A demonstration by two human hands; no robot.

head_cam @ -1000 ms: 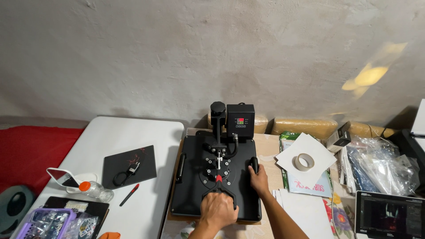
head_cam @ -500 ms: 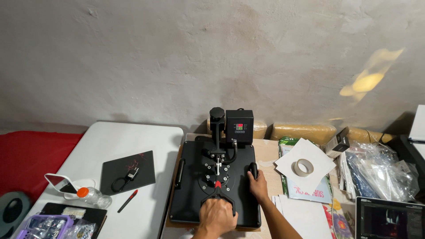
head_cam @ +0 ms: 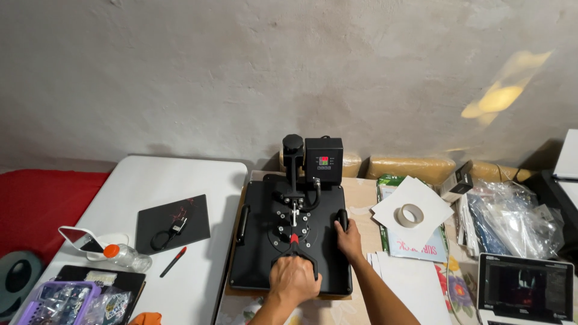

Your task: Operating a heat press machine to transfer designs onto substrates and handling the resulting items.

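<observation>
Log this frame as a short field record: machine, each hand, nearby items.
Machine: black heat press, closed flat, on a table
Left hand: gripping the press's front lever handle
Right hand: on the right side handle
Right of press: tape roll on white paper, laptop
Left of press: black mat, red pen, plastic bottle

this looks like a small home craft workshop for printing on fabric. a black heat press (head_cam: 292,241) with a control box sits on a table against a rough, unpainted plaster wall (head_cam: 241,72). around it lie a roll of tape (head_cam: 412,215) on white sheets of paper, bags of plastic-wrapped supplies (head_cam: 512,216), a laptop (head_cam: 522,289), a black mat (head_cam: 173,222), a pen (head_cam: 173,261) and a purple box of small parts (head_cam: 57,301) on a white folding table (head_cam: 174,180).
</observation>
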